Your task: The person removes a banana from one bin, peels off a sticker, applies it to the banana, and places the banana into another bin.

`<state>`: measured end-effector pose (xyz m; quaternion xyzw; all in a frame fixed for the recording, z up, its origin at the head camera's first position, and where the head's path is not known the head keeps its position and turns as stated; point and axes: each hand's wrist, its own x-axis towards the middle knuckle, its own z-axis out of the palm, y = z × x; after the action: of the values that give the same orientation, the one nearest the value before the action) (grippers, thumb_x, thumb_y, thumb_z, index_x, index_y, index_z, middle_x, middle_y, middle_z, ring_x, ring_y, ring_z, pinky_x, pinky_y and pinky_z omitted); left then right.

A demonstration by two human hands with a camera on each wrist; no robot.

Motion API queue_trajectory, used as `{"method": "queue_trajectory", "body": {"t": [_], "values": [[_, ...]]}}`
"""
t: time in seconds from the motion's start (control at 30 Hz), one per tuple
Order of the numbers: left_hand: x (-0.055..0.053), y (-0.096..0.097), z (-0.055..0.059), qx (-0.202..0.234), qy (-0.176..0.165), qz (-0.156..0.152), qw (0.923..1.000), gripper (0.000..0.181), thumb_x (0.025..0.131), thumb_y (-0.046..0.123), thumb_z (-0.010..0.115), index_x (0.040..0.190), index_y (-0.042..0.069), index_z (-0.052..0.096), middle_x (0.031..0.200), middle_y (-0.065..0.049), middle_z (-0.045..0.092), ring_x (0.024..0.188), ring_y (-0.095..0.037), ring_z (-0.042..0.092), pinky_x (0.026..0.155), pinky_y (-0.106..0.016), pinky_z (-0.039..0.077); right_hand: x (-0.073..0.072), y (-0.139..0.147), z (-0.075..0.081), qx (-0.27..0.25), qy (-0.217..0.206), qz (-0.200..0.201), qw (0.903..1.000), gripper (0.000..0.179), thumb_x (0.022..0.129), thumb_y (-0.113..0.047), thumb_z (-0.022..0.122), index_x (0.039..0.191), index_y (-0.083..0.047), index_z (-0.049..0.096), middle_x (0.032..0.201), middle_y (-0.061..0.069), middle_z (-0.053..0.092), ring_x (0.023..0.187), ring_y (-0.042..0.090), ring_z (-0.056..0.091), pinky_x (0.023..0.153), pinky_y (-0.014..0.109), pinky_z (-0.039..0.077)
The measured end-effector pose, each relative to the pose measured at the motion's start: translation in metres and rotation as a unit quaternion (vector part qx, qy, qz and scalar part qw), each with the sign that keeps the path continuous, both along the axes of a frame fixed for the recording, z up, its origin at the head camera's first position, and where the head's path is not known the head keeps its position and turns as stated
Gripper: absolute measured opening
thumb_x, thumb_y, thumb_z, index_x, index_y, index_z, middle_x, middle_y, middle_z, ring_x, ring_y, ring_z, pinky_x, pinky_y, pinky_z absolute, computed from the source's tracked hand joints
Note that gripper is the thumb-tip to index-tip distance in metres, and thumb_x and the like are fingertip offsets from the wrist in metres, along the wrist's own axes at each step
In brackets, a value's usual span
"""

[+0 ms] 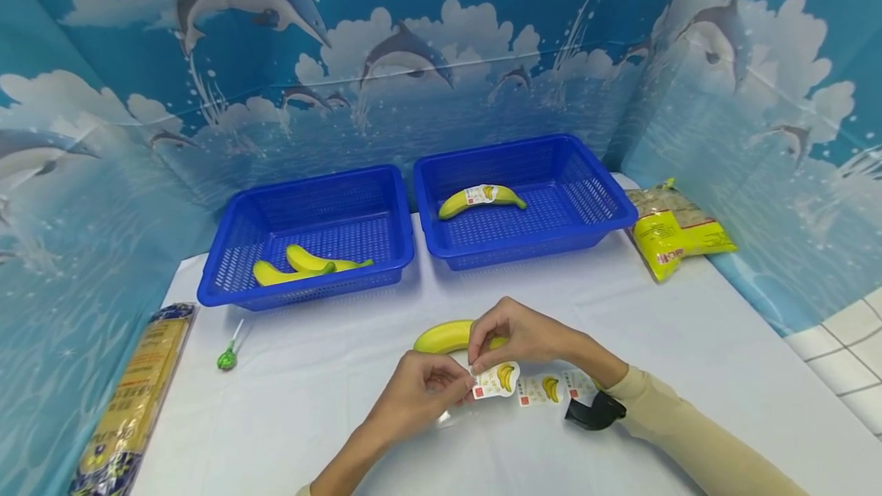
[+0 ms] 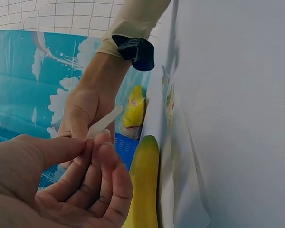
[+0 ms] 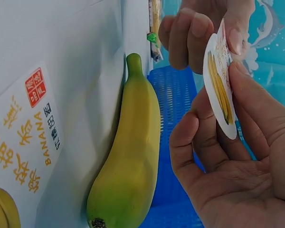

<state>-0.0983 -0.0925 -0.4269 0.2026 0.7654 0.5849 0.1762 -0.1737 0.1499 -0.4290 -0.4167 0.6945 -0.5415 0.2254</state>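
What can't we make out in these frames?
Head: part of the table banana, hidden by the right hand.
Head: part of the rightmost sticker, covered by the black wrist camera.
Head: fine print on the held sticker, too small.
Head: near end of the long packet, cut off by the bottom edge.

Diffuse light is brightening the white tabletop (image 1: 296, 396) in the head view; both wrist views are appearing dimmer; in the right one, soft shadow is edging the banana (image 3: 130, 147).
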Motion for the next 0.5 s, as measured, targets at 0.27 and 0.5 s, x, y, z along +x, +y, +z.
{"method": "queue_trajectory", "body": {"t": [0.27,0.5], "values": [[-0.003,-0.003,0.001,-0.003,0.016,0.023,0.9996,0.011,0.100,0.007,0.074,0.096,0.002,0.082,0.084,-0.009,0.078,0.069,-0.019,0.068,0.062,-0.018,0.056,-0.005,0.005,0.002,-0.005,0.003,0.001,1.0000,0.005,0.095,-0.004,0.082,0.099,0.000,0.080,0.094,0.014,0.078,0.087,0.014,0.073,0.083,0.041,0.067],[-0.007,-0.008,0.003,0.002,0.016,0.048,0.9987,0.011,0.100,0.005,0.072,0.095,0.001,0.081,0.084,-0.009,0.078,0.069,-0.013,0.065,0.062,-0.018,0.055,-0.014,0.015,0.000,-0.009,0.008,-0.009,0.9999,0.008,0.093,-0.002,0.083,0.099,0.002,0.078,0.093,0.018,0.077,0.084,0.014,0.074,0.082,0.039,0.066]]}}
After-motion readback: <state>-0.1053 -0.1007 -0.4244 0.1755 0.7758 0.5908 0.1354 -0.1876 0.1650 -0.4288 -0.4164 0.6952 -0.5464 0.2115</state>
